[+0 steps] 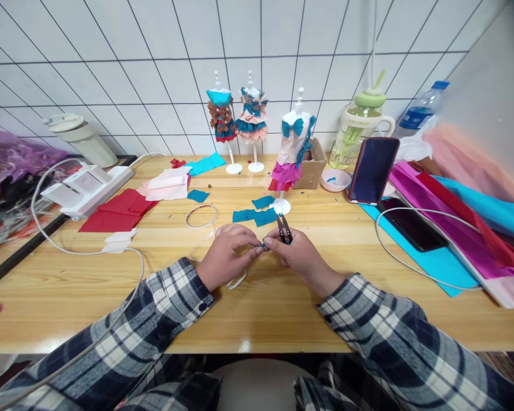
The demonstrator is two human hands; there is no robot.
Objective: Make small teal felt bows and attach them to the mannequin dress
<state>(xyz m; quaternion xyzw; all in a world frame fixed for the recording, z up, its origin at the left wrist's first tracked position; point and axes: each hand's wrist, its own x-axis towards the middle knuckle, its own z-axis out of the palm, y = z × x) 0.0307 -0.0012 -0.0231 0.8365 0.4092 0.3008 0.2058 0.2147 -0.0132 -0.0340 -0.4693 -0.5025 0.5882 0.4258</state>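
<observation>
Teal scrap [262, 246], tiny and mostly covered by fingertips, sits at the centre of the wooden table [257, 325], lifted just above its surface where both hands meet.

Left hand [227, 257]: fingers curled, thumb and forefinger closed to a fine pinch on the scrap's left side. Right hand [302, 257]: thumb and forefinger pinch the right side; small scissors [284, 229] are tucked in the same hand, blades a little apart, points aimed to the far side.

My reading of the step: shaping by finger, folding or gathering the scrap, with the cutting tool parked. Exact fold cannot be told from where I stand.

Just beyond the scissors lie flat teal pieces [265, 217], near the white foot of a dressed stand [281, 206]. Its bodice carries a teal bow [292, 128], perhaps a pattern for such work. A loose wire ring [202, 216] lies left of these; a white strip [238, 281] pokes out beside the left hand.

Next move, I judge, calls for one pinch to hold firm as the other shifts its grip, scissor points clear of the left fingers.
</observation>
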